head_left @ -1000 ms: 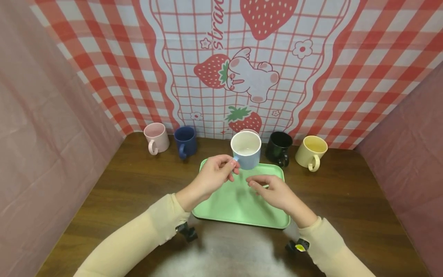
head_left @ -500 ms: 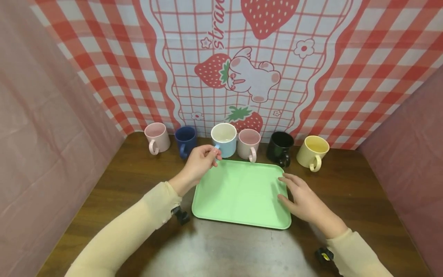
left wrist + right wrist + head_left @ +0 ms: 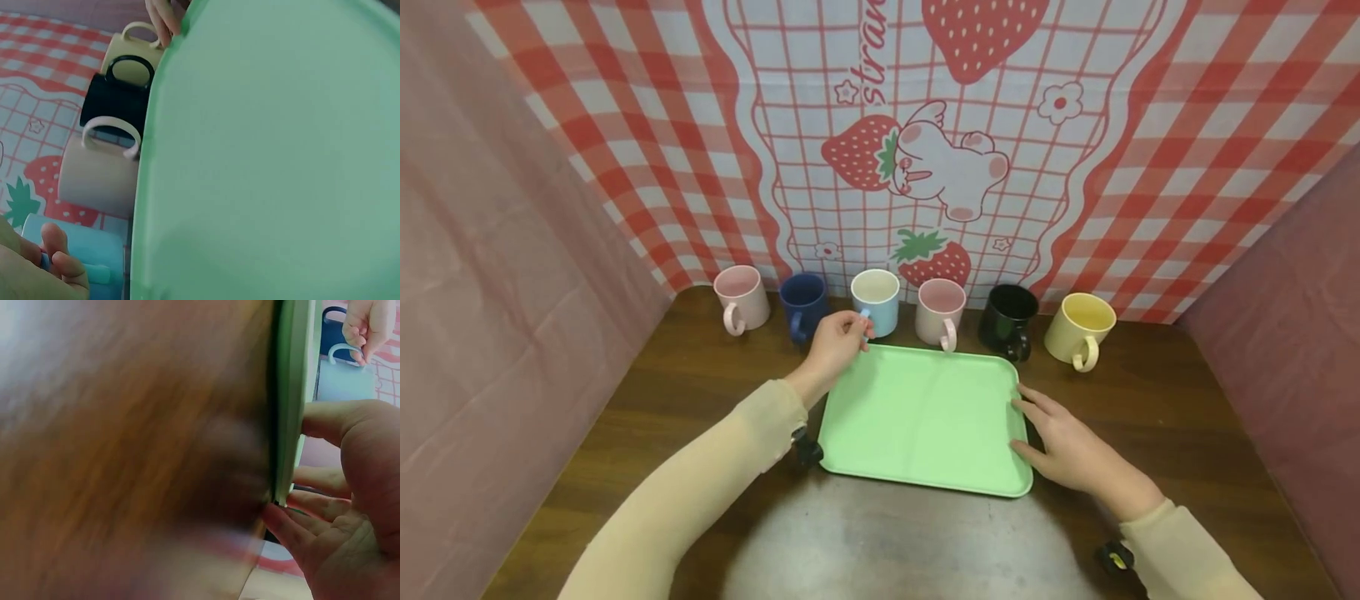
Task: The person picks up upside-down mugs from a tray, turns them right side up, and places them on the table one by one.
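Note:
My left hand (image 3: 837,344) pinches the handle of a light blue mug (image 3: 883,315) with a white inside. The mug stands upright behind the back edge of a light green tray (image 3: 925,421), between a dark blue mug (image 3: 802,304) and a pink mug (image 3: 937,323). In the left wrist view, curled fingertips (image 3: 65,265) are at the blue handle (image 3: 97,273). My right hand (image 3: 1071,446) lies at the tray's right edge with its fingers spread and fairly straight. Its fingers (image 3: 322,481) touch the tray's rim (image 3: 294,394) in the right wrist view.
Along the back of the wooden table (image 3: 887,542) stand another pink mug (image 3: 747,300) at far left, a black mug (image 3: 1006,321) and a yellow mug (image 3: 1077,331) at right. A checked strawberry cloth (image 3: 662,125) hangs behind them, with pink curtains (image 3: 520,275) at both sides.
My left hand has carried the light blue mug from over the tray leftward to the back row, uncovering the pink mug. My right hand has moved right to the tray's edge.

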`<action>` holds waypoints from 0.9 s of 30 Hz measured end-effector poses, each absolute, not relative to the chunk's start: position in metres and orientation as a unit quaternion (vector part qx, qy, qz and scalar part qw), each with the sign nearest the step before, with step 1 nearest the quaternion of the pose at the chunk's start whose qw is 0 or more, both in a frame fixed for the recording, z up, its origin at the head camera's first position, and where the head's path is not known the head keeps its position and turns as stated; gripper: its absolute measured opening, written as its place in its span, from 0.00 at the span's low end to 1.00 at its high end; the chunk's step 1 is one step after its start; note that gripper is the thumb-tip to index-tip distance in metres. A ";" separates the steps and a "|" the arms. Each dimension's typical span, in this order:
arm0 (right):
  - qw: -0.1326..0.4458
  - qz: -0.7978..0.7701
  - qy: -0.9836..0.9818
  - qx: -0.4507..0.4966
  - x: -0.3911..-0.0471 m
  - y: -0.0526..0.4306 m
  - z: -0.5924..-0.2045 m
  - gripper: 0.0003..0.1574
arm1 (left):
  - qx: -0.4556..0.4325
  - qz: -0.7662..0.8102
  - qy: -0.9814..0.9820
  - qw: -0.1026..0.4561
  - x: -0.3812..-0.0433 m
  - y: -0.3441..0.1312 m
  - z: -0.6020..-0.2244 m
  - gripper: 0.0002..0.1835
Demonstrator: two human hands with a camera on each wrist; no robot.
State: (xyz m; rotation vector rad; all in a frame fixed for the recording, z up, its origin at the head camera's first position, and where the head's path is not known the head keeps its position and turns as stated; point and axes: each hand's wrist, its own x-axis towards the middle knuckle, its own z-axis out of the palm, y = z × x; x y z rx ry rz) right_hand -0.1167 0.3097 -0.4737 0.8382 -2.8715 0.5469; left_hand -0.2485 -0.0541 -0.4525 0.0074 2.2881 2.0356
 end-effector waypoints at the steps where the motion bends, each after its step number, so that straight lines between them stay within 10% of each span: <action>1: 0.047 0.177 -0.944 0.274 -0.117 0.310 -0.474 0.40 | 0.001 0.663 0.747 0.040 -0.250 -0.054 -0.454 0.14; 27: 0.028 0.128 -0.946 0.297 -0.119 0.310 -0.473 0.45 | 0.091 0.436 0.895 0.000 -0.293 -0.075 -0.517 0.21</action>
